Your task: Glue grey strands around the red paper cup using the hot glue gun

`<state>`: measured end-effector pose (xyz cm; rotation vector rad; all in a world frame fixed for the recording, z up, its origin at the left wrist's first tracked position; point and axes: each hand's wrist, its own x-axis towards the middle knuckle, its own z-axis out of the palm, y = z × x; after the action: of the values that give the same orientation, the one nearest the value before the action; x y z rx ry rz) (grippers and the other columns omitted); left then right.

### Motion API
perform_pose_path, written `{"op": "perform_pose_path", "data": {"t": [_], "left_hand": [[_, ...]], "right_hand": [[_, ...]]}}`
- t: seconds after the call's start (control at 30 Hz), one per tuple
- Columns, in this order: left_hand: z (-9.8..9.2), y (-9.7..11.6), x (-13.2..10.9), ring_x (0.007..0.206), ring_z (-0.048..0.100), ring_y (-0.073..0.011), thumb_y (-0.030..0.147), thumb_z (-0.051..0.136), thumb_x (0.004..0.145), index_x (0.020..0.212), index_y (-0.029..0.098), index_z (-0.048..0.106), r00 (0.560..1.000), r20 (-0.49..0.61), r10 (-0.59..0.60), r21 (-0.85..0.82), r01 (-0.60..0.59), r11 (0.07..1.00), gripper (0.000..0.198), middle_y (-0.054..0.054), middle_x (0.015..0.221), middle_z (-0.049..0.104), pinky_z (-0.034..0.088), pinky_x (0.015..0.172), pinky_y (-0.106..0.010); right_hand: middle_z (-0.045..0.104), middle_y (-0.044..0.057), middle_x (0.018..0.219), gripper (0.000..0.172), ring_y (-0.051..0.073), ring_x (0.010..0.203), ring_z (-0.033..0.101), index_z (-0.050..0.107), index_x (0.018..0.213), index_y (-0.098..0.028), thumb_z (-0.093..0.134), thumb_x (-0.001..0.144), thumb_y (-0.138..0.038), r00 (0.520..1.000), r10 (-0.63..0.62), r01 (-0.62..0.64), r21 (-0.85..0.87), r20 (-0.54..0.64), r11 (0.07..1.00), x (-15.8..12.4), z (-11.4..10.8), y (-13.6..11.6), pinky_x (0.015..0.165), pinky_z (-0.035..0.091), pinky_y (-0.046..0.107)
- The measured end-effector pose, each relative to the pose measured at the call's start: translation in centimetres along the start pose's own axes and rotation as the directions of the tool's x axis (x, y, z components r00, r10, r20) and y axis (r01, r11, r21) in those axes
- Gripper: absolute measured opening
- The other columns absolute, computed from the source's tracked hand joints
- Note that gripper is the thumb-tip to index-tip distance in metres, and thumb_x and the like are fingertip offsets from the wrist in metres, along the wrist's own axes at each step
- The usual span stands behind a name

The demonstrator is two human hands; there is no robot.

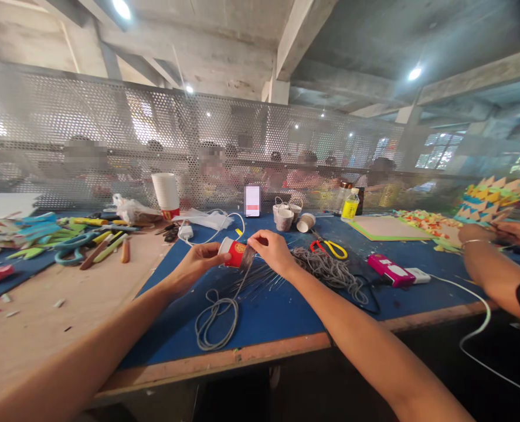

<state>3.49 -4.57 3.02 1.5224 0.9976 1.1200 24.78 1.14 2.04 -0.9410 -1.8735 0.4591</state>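
My left hand (203,258) is closed around the white end of a red paper cup (237,254), which lies tilted on its side in the air above the blue mat (268,328). At the cup's other end, my right hand (272,248) pinches with thumb and forefinger; what sits between the fingertips is too small to make out. Thin wires or strips stick out from the cup there. A grey cord (219,321) hangs from the cup and lies in loops on the mat. Right of my right hand rests a heap of the same cord (336,272).
Yellow-and-red scissors (330,248) and several small woven cups (284,217) lie beyond my hands. A phone (252,201) stands upright behind. Stacked paper cups (165,190) and blue scissors (72,249) are left. A magenta device (390,271) with a white cable and a co-worker's arm (490,266) are right.
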Motion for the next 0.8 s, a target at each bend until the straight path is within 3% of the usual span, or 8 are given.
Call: {"op": "perform_pose_path", "data": {"t": [0.3,0.8], "left_hand": [[-0.08,-0.06,0.15,0.073,0.067,-0.0225,0.043,0.083,0.07,0.082,0.021,0.08,1.0,0.01,0.018,0.018,-0.018,1.0,0.025,-0.005,0.078,0.077,0.051,0.071,-0.032],[-0.11,-0.13,0.14,0.072,0.068,-0.023,0.042,0.083,0.07,0.087,0.02,0.081,1.0,0.019,-0.001,-0.008,0.001,1.0,0.028,-0.006,0.079,0.078,0.051,0.068,-0.032]], "right_hand": [[0.072,0.0,0.077,0.016,0.015,0.075,0.066,0.071,0.078,-0.02,0.063,0.088,-0.029,1.0,0.007,-0.008,0.01,0.011,1.0,0.04,-0.02,-0.04,0.072,0.048,0.025],[0.071,0.0,0.074,0.015,0.015,0.072,0.066,0.071,0.077,-0.019,0.065,0.087,-0.029,0.998,0.051,-0.054,0.07,0.039,0.996,0.0,-0.18,-0.09,0.07,0.047,0.024]]}}
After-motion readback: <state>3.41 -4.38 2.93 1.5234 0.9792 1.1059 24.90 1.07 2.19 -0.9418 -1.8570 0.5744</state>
